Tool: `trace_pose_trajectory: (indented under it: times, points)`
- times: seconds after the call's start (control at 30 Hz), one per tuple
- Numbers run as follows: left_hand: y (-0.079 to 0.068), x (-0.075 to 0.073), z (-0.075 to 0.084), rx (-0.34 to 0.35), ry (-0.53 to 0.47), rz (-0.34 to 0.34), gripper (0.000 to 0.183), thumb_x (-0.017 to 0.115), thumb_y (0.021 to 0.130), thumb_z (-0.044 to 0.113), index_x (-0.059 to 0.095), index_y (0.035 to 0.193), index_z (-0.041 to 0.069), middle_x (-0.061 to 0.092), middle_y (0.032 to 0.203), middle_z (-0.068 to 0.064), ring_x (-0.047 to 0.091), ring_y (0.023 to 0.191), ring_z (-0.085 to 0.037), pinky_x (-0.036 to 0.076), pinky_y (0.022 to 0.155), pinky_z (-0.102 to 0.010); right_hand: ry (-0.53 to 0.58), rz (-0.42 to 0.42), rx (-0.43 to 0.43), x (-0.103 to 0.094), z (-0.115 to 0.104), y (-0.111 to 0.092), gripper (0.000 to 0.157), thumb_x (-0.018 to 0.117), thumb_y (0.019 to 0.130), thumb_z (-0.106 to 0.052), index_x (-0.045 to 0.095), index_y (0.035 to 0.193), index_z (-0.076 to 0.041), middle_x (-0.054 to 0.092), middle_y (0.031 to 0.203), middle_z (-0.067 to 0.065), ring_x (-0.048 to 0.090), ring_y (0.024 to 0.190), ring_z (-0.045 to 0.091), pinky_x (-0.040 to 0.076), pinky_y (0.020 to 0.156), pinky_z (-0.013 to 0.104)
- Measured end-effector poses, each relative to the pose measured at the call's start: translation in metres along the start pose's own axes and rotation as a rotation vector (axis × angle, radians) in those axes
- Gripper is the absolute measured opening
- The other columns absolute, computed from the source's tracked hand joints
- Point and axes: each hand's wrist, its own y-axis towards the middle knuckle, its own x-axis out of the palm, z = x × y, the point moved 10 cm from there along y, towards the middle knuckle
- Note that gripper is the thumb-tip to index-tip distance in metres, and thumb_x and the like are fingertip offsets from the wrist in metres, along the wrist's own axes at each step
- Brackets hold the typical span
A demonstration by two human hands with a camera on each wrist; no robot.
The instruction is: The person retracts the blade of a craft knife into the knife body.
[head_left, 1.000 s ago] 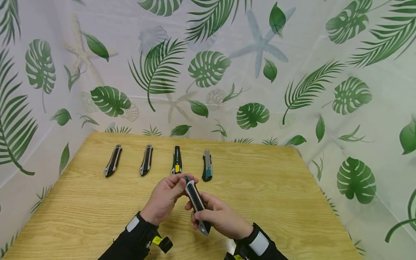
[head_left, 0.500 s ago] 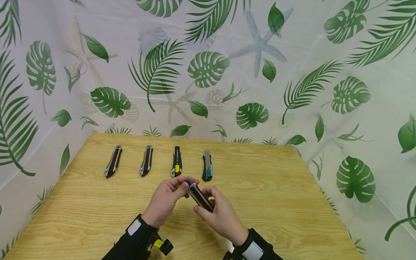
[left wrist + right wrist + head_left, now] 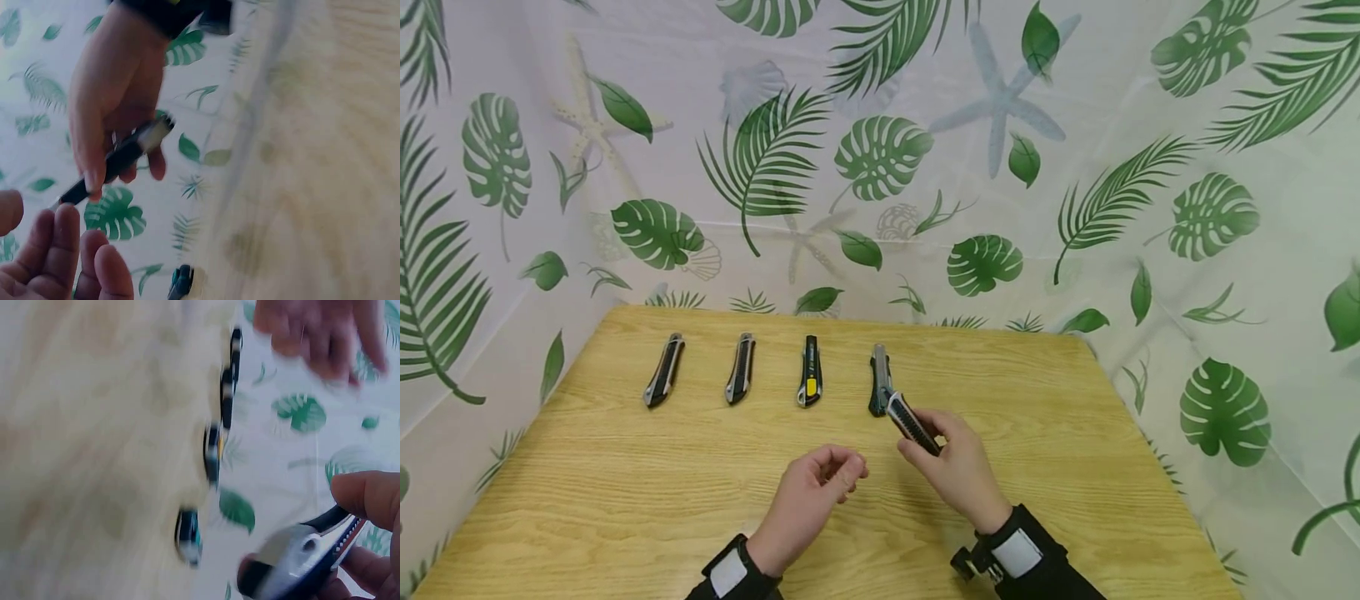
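Note:
My right hand (image 3: 964,471) grips a black and silver utility knife (image 3: 913,423) between thumb and fingers, its narrow end pointing up and left over the table. That end overlaps a grey and black utility knife with a teal slider (image 3: 879,367) in the head view. Close up in the right wrist view, the gripped knife (image 3: 300,556) is blurred. My left hand (image 3: 808,504) hovers left of it, fingers loosely bent and holding nothing. In the left wrist view, the left fingers (image 3: 53,250) lie apart from the thumb.
Left of the teal-slider knife, a black knife with a yellow slider (image 3: 810,372) and two black and silver knives (image 3: 741,369) lie in a spaced row on the wooden table (image 3: 625,483). A leaf-patterned cloth (image 3: 895,167) hangs behind and at both sides.
My left hand has let go of the knife's narrow end and drawn down a little. The right hand has carried the knife right and up towards the row.

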Motion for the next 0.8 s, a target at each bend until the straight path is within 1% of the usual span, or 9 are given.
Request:
trace_pose_trajectory:
  times: [0.1,0.2,0.27,0.33,0.37,0.43,0.57,0.7,0.8]
  points:
    - [-0.011,0.03,0.005,0.107,0.183,-0.153,0.024,0.06,0.1,0.035,0.07,0.108,0.015,0.069,0.097,0.003,0.06,0.084,-0.015,0.052,0.07,-0.03,-0.04,0.029,0.009,-0.017,0.013,0.012,0.039,0.076,0.089,-0.029,0.068,0.122,-0.011,0.062,0.096,0.001,0.053,0.081,0.013,0.046,0.06,0.033]
    - [-0.023,0.059,0.005,0.223,0.376,-0.332,0.025,0.06,0.1,0.036,0.07,0.113,0.017,0.068,0.105,0.008,0.06,0.091,-0.01,0.054,0.074,-0.028,-0.068,0.046,0.052,-0.031,0.032,0.026,0.041,0.074,0.09,-0.028,0.066,0.125,-0.008,0.064,0.092,0.004,0.055,0.073,0.016,0.046,0.054,0.032]
    - [-0.029,0.073,0.002,0.271,0.479,-0.437,0.03,0.061,0.099,0.036,0.069,0.118,0.015,0.066,0.111,0.007,0.058,0.098,-0.008,0.054,0.079,-0.029,-0.095,0.057,0.091,-0.04,0.047,0.035,0.043,0.073,0.091,-0.028,0.064,0.126,-0.005,0.064,0.092,0.006,0.056,0.071,0.017,0.048,0.055,0.032]
    - [-0.033,0.082,-0.003,0.298,0.567,-0.508,0.034,0.062,0.099,0.037,0.067,0.122,0.013,0.065,0.116,0.004,0.056,0.103,-0.007,0.052,0.084,-0.03,-0.119,0.067,0.133,-0.049,0.063,0.044,0.044,0.073,0.091,-0.028,0.063,0.125,-0.003,0.065,0.091,0.008,0.058,0.07,0.018,0.05,0.055,0.034]
    - [-0.033,0.084,-0.005,0.299,0.597,-0.531,0.036,0.062,0.098,0.038,0.067,0.124,0.013,0.064,0.117,0.004,0.055,0.105,-0.007,0.052,0.086,-0.03,-0.141,0.073,0.148,-0.052,0.071,0.049,0.044,0.073,0.091,-0.028,0.063,0.124,-0.002,0.066,0.091,0.009,0.059,0.071,0.018,0.051,0.056,0.035]
    - [-0.032,0.085,-0.009,0.288,0.645,-0.546,0.038,0.064,0.097,0.039,0.066,0.124,0.013,0.064,0.118,0.004,0.054,0.107,-0.006,0.051,0.087,-0.031,-0.184,0.086,0.172,-0.06,0.085,0.057,0.041,0.073,0.091,-0.027,0.065,0.12,0.001,0.067,0.091,0.012,0.061,0.074,0.019,0.053,0.061,0.037]
    - [-0.029,0.082,-0.012,0.277,0.703,-0.534,0.041,0.065,0.096,0.041,0.066,0.125,0.012,0.064,0.119,0.005,0.053,0.109,-0.006,0.051,0.09,-0.032,-0.259,0.086,0.233,-0.068,0.111,0.071,0.036,0.072,0.091,-0.027,0.068,0.112,0.003,0.07,0.089,0.016,0.064,0.072,0.022,0.055,0.061,0.041]
    - [-0.028,0.081,-0.017,0.246,0.71,-0.541,0.043,0.065,0.096,0.042,0.065,0.126,0.011,0.064,0.119,0.004,0.053,0.109,-0.006,0.051,0.09,-0.033,-0.319,0.037,0.305,-0.065,0.134,0.079,0.033,0.07,0.091,-0.029,0.071,0.103,0.001,0.07,0.084,0.015,0.062,0.065,0.022,0.052,0.055,0.036]
    - [-0.028,0.08,-0.02,0.23,0.71,-0.551,0.045,0.065,0.095,0.043,0.064,0.126,0.011,0.063,0.12,0.004,0.053,0.109,-0.005,0.051,0.09,-0.033,-0.367,0.005,0.327,-0.061,0.143,0.083,0.028,0.071,0.09,-0.029,0.072,0.092,-0.001,0.069,0.073,0.011,0.059,0.057,0.02,0.045,0.048,0.032]
